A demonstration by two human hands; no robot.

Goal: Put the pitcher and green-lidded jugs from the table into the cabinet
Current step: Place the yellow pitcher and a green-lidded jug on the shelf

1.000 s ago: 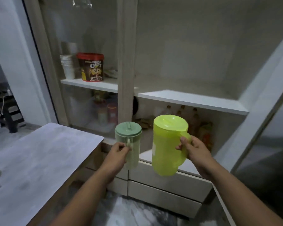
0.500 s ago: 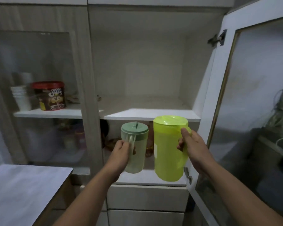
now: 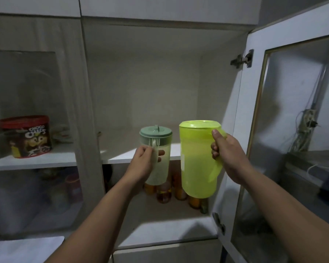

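My left hand (image 3: 141, 163) grips the handle of a pale translucent jug with a sage-green lid (image 3: 159, 149). My right hand (image 3: 227, 154) holds the handle of a taller lime-yellow pitcher (image 3: 197, 162) with a matching lid. Both are held upright in the air, side by side, in front of the edge of the cabinet's white middle shelf (image 3: 120, 157). Their lids reach a little above the shelf level and their bases hang below it. The cabinet compartment behind them is open.
The cabinet's glass door (image 3: 285, 130) stands open at the right, close to my right forearm. A closed glass door at the left shows a red-lidded cereal tub (image 3: 29, 136). Several bottles (image 3: 165, 192) stand on the lower shelf. A table corner (image 3: 23, 249) lies at lower left.
I have come closer to the cabinet and the view has tilted up. Both hands have raised the jug and pitcher from below the middle shelf to its edge.
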